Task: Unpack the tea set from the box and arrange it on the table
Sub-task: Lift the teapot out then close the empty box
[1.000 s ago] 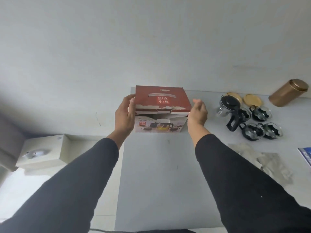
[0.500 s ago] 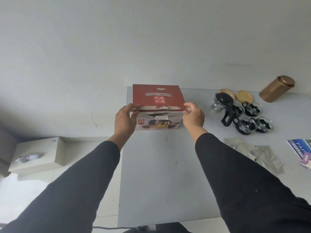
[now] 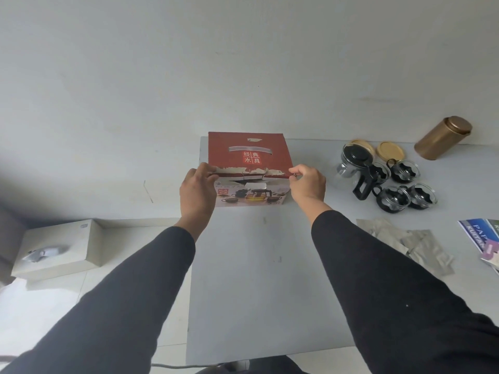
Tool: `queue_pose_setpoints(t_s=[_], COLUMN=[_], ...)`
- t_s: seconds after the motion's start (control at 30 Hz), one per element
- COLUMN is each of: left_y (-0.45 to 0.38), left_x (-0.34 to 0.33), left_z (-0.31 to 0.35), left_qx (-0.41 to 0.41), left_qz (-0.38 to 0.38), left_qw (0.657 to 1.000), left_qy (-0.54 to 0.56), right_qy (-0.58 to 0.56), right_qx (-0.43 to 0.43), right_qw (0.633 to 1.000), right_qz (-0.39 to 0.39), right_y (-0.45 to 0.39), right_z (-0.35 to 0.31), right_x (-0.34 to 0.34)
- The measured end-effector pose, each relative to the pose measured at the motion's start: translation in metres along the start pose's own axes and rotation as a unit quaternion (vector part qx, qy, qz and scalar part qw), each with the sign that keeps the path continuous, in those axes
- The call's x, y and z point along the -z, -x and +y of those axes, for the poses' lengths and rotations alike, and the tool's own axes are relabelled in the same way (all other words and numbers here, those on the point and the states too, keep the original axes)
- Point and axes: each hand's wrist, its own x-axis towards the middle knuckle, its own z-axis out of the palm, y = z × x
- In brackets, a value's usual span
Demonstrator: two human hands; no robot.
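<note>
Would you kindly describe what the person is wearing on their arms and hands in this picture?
Both arms are covered by plain, dark charcoal long sleeves that end at the wrists, with no visible markings. The left hand and right hand are bare: no gloves, and no rings or watch can be seen.

The frame holds one red tea-set box (image 3: 249,155) at centre, one glass teapot (image 3: 356,163) and four glass cups (image 3: 405,170) at right, two wooden lids (image 3: 390,151), one gold canister (image 3: 442,137) at upper right, and one white box (image 3: 54,247) at lower left.
</note>
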Motion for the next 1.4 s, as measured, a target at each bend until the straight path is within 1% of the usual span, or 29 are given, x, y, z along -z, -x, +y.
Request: queue_pose_setpoints(t_s=[0.1, 0.23, 0.37, 0.5, 0.6, 0.7, 0.77, 0.87, 0.93, 1.03, 1.27, 1.4], left_y=[0.0, 0.001, -0.006, -0.014, -0.014, -0.013, -0.013, -0.009, -0.007, -0.005, -0.002, -0.002], left_x=[-0.001, -0.001, -0.002, 0.002, 0.002, 0.0, -0.001, -0.003, -0.004, -0.003, -0.002, -0.003], left_z=[0.001, 0.008, 0.013, -0.003, -0.01, -0.01, -0.01, -0.013, -0.012, -0.008, -0.005, -0.005], left_qx=[0.001, -0.053, -0.074, -0.085, -0.102, -0.084, -0.082, -0.067, -0.038, -0.007, 0.011, 0.005], left_qz=[0.008, 0.027, 0.035, 0.011, -0.005, -0.01, -0.015, -0.025, -0.025, -0.025, -0.016, -0.009], left_qw=[1.0, 0.998, 0.997, 0.995, 0.993, 0.995, 0.996, 0.997, 0.999, 1.0, 1.0, 1.0], left_qy=[0.003, 0.017, 0.002, -0.058, -0.06, -0.047, -0.046, -0.037, -0.016, 0.007, 0.02, 0.019], right_qy=[0.006, 0.009, 0.003, 0.012, 0.022, 0.041, 0.063, 0.096, 0.099, 0.101, 0.054, 0.029], right_qx=[0.019, 0.016, 0.028, 0.049, 0.053, 0.062, 0.088, 0.214, 0.264, 0.275, 0.325, 0.33], right_qw=[1.0, 1.0, 1.0, 0.999, 0.998, 0.997, 0.994, 0.971, 0.958, 0.956, 0.944, 0.943], right_qz=[-0.001, 0.003, -0.003, -0.019, -0.016, -0.029, -0.029, -0.041, -0.052, -0.023, 0.015, 0.029], right_y=[-0.001, -0.004, -0.007, -0.009, -0.011, -0.013, -0.011, 0.002, 0.011, 0.015, 0.01, 0.01], right_z=[0.001, 0.005, 0.009, 0.003, 0.001, 0.003, 0.003, 0.001, 0.0, -0.004, -0.005, -0.001], right_x=[0.002, 0.005, 0.006, 0.003, 0.001, 0.0, 0.001, -0.004, -0.014, -0.023, -0.03, -0.034])
